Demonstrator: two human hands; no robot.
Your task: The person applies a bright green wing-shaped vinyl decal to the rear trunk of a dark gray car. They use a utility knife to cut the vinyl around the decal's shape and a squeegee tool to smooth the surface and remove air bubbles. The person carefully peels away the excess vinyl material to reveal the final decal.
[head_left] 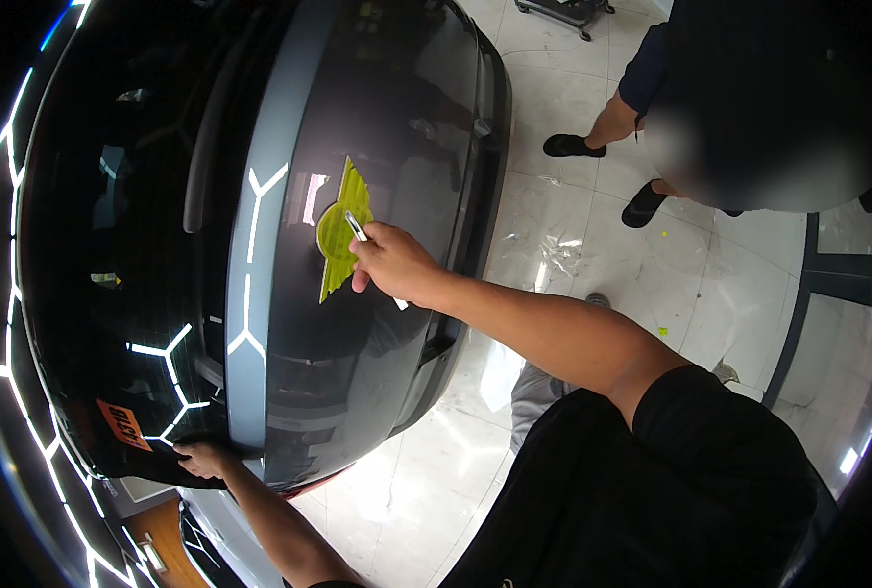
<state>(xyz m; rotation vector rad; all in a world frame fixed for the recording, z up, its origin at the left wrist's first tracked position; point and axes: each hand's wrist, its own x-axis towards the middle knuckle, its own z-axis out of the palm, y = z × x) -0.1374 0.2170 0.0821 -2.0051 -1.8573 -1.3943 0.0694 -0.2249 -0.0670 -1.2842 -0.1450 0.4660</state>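
**Trimming yellow film on a car's rear emblem**

Seen from above, a person leans over a glossy dark car tailgate [397, 118]. Their right hand [392, 263], near picture centre, pinches a slim silver blade tool [357, 226], its tip resting on a yellow masked winged emblem [336, 235]. Their left hand [204, 458], at seven o'clock, lies flat with fingers spread on the panel edge, gripping nothing. The cutting step looks under way; next likely calls for steady tracing along the emblem outline. Another person stands at two o'clock
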